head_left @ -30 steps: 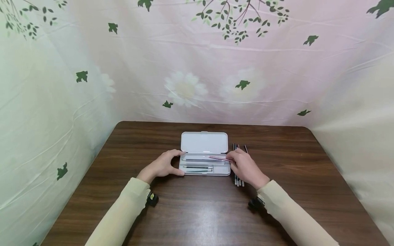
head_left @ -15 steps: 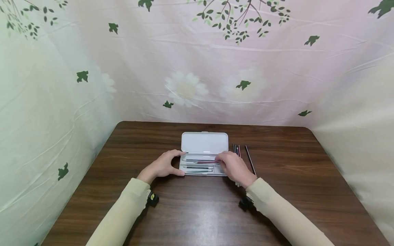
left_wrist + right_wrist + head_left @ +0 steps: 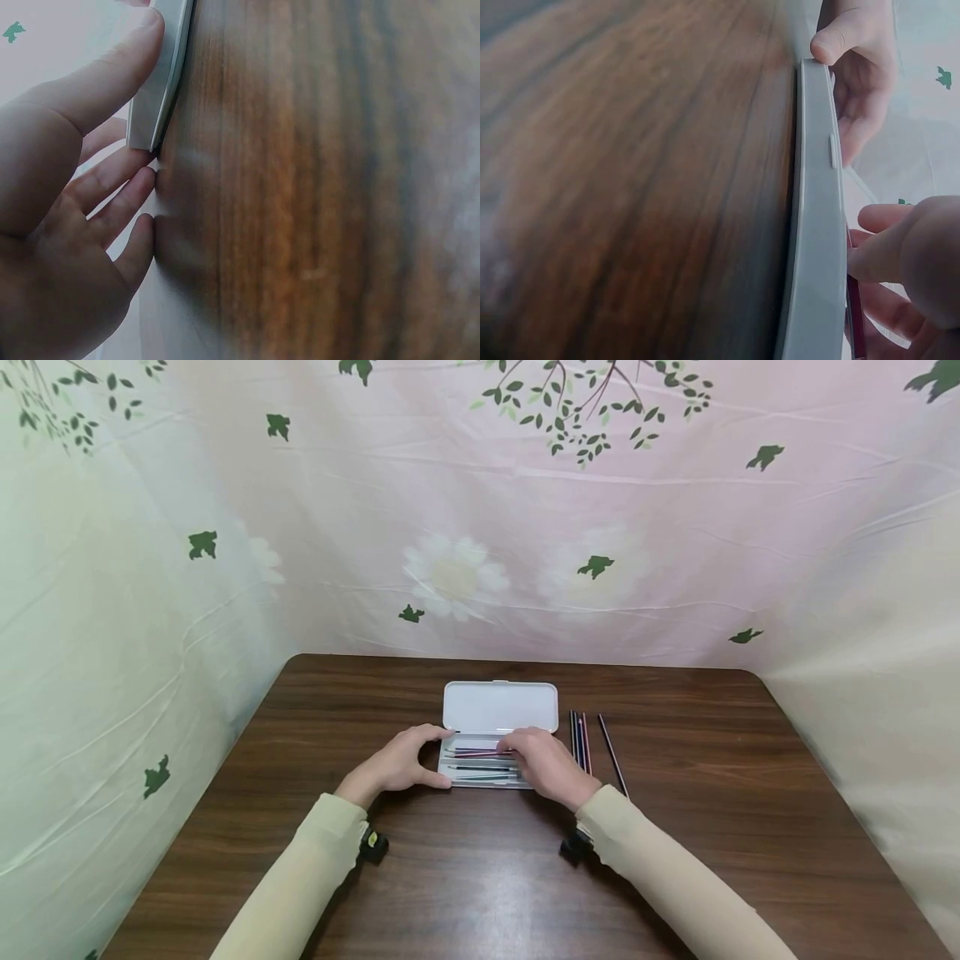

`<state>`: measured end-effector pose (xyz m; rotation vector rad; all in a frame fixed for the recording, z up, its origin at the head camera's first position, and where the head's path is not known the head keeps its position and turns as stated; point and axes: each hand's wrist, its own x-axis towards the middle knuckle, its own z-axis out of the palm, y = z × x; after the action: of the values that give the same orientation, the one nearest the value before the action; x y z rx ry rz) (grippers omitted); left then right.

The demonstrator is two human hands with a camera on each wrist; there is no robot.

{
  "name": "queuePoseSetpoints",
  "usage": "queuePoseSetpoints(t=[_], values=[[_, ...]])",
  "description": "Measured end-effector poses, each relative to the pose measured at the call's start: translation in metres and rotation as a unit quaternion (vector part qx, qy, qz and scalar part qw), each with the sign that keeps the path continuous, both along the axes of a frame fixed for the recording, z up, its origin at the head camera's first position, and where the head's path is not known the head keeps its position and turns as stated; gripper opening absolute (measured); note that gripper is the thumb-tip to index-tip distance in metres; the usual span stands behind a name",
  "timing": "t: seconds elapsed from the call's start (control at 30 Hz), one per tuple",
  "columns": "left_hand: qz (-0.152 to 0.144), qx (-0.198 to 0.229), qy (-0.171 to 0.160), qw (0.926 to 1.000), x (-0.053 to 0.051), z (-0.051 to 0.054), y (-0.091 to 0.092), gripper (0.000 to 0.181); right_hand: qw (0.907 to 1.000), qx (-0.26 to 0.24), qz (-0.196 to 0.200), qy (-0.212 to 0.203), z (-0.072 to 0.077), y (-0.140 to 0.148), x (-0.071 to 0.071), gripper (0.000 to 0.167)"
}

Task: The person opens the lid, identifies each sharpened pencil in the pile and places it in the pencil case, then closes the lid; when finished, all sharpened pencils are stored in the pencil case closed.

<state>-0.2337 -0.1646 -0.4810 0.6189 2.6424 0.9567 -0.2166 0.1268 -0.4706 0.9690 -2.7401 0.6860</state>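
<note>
An open white pencil case point(image 3: 501, 707) sits on the table, its lid tipped back. My left hand point(image 3: 400, 762) holds the case's left end, thumb at the front corner and forefinger at the back. Several slim pencils point(image 3: 483, 768) lie in its compartments. Over the case, my right hand point(image 3: 551, 764) pinches a dark red pencil point(image 3: 474, 755), low in the back compartment and pointing left. In the right wrist view, that pencil point(image 3: 856, 322) shows between thumb and fingers behind the case's front wall point(image 3: 817, 225). The right hand hides the case's right part.
Right of the case, a bundle of several pencils point(image 3: 577, 735) lies on the brown wooden table point(image 3: 480, 877), partly behind the right hand. One dark pencil point(image 3: 612, 753) lies slanted farther right. A printed cloth point(image 3: 510, 527) hangs behind the table and along both sides.
My right hand has moved left over the case, bringing the dark red pencil down into the back compartment. The slanted pencil and the bundle show more. The left hand stays put.
</note>
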Motion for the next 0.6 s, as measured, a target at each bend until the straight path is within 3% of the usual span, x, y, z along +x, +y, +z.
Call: queuePoseSetpoints(t=[0.3,0.6], values=[[-0.002,-0.001,0.002,1.0000,-0.001,0.002,0.001,0.085,0.9999,-0.013,-0.002,0.003,0.000,0.003,0.000,0.025],[0.000,-0.008,0.006,0.9999,0.000,0.001,0.000,0.087,0.9985,-0.040,-0.018,0.032,0.006,0.031,0.009,0.019]])
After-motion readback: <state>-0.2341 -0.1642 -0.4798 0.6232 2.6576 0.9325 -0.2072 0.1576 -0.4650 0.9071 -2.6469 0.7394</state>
